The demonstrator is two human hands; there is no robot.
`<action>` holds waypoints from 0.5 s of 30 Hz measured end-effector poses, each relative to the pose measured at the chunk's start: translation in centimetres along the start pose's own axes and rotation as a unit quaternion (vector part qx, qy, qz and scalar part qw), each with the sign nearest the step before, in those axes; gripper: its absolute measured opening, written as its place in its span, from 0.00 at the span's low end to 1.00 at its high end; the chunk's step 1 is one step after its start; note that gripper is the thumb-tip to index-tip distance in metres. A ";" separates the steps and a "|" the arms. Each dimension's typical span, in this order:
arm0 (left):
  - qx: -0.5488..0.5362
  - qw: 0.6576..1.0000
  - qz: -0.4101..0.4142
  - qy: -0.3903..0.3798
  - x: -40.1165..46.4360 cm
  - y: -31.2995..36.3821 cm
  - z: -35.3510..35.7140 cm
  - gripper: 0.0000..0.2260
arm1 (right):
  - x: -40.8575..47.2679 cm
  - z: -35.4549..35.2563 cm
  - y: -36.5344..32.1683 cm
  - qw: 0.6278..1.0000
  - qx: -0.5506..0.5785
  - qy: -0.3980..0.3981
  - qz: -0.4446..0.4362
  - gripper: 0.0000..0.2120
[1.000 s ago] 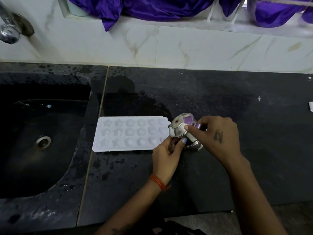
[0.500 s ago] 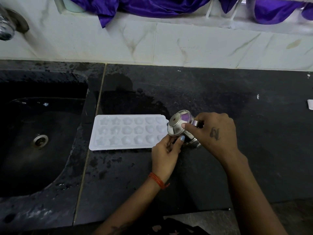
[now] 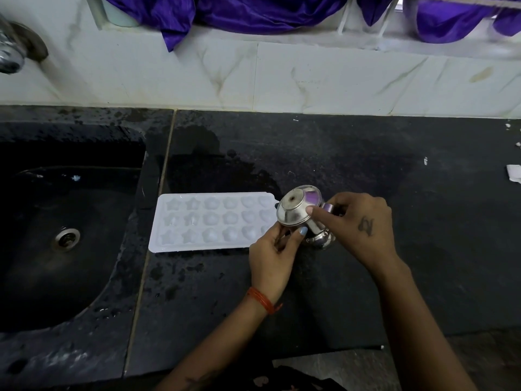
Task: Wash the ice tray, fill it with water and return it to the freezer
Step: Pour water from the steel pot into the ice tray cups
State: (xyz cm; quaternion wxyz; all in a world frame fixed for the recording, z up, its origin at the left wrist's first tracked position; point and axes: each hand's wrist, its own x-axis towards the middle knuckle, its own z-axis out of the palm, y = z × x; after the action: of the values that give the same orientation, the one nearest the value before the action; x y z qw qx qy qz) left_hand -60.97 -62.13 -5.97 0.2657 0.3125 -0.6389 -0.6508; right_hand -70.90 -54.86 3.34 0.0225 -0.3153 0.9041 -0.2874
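Centre frame: left hand [image 3: 272, 256] and right hand [image 3: 356, 225], fingers curled around small shiny steel vessel [image 3: 303, 214], beside white plastic ice tray [image 3: 208, 221] on wet black stone surface [image 3: 366, 170].

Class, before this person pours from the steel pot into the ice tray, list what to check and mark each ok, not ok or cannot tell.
1. Ice tray lies flat on the counter: ok.
2. Left hand has a grip on the steel pot: ok.
3. Right hand steadies the pot: ok.
4. Pot tilted at the tray's right end: ok.
5. Water in the pot: cannot tell.
6. Tray moulds already filled: cannot tell.
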 end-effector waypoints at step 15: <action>-0.032 0.990 0.028 0.136 -0.8 1.2 -6.3 0.19 | 0.1 3.3 -5.7 0.991 0.113 -0.041 -0.050 0.13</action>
State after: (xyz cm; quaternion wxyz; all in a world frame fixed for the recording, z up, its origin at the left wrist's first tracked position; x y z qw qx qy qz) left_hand -55.82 -65.76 -4.60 0.3781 0.3715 -0.5844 -0.6144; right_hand -67.12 -60.23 3.60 0.0810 -0.3674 0.8471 -0.3753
